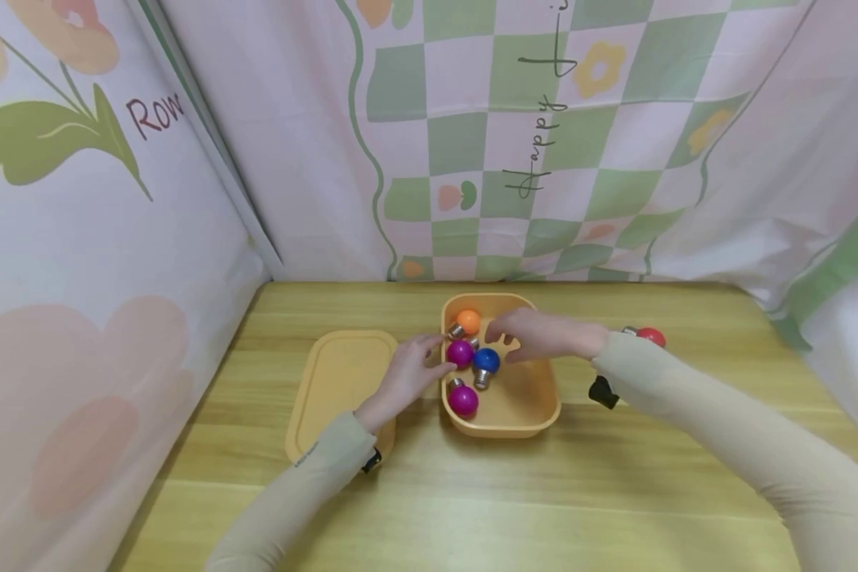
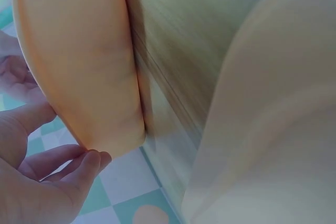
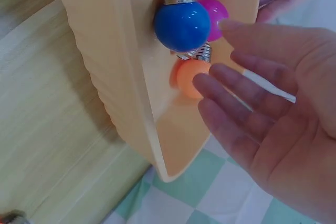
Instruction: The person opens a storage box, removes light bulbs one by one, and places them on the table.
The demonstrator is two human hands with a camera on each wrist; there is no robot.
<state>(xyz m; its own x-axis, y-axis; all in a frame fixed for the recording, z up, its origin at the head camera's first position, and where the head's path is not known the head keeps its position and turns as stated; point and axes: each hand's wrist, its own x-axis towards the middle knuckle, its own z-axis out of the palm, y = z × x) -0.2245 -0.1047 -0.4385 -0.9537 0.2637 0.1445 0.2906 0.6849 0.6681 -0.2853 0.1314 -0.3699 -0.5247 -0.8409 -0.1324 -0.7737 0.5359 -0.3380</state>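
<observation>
A pale orange plastic box stands on the wooden table with several coloured light bulbs inside. My left hand holds the box's left rim, its thumb over the edge and fingers at the outside wall. My right hand hovers over the box's right side, fingers loosely spread and nothing in them. In the box's left half lie an orange bulb, a magenta bulb, a blue bulb and a second magenta bulb. In the right wrist view, the fingertips are near the blue bulb and orange bulb.
Left of the box, the matching lid lies flat, partly under my left forearm. A red bulb lies on the table at the right, behind my right sleeve. A patterned curtain hangs along the back edge.
</observation>
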